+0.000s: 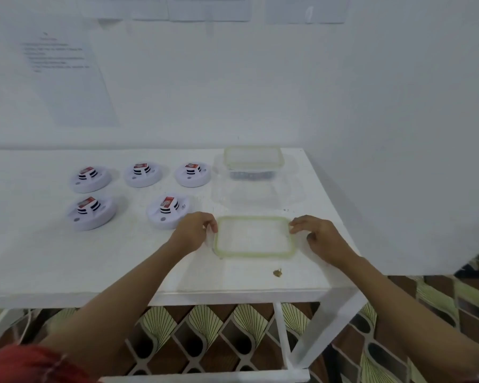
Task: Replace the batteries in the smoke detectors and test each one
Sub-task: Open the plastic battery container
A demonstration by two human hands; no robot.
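Several round white smoke detectors with red labels lie on the white table [67, 261]: three in a back row [143, 174] and two in front [91, 212], [168, 211]. A clear lid with a green seal [253, 236] lies flat near the table's front. My left hand [195, 230] pinches the lid's left edge, just right of the nearest detector. My right hand [317, 239] holds its right edge with curled fingers. Behind the lid stands an open clear container [219, 189]. Further back a lidded container [253, 158] holds dark items that I cannot make out.
The table stands against a white wall with a printed sheet [64, 78] taped at the left. The table's right edge is close to my right hand. A small brown scrap [277, 272] lies near the front edge. Patterned floor shows below.
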